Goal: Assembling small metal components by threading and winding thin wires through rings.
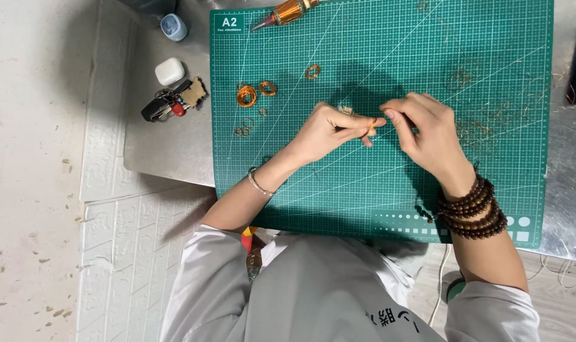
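Nearest the camera: pale grey sleeves and torso of the person, bent over the work. Right wrist wrapped in several loops of dark brown wooden beads (471, 212); left wrist carries a thin silver bangle (259, 184). Both forearms reach out over a green cutting mat (364, 196) printed with a white grid, laid on a dull metal tabletop (167, 152). Mid-mat, the two hands meet fingertip to fingertip. Left hand (322, 130) curled nearly closed, thumb and forefinger pinched on a small piece of copper-coloured wire (371, 124), a sliver of orange showing between the fingers. Right hand (427, 130) likewise curled, fingertips pressed in on the same piece from the other side; exact shape of the wire hidden by the fingers. Just left of the hands, lying loose on the mat: a thicker copper wire coil (246, 95), a smaller coil (267, 88), a lone ring (313, 71) farther up, and a few tiny rings (245, 126) lower down. Off the mat to the left, a bunch of keys with tags (172, 102), then a small white case (169, 71), and a pale blue round container (174, 26) beyond. At the far edge of the mat, an orange-gold pen-shaped tool (288, 11), its point aimed left.
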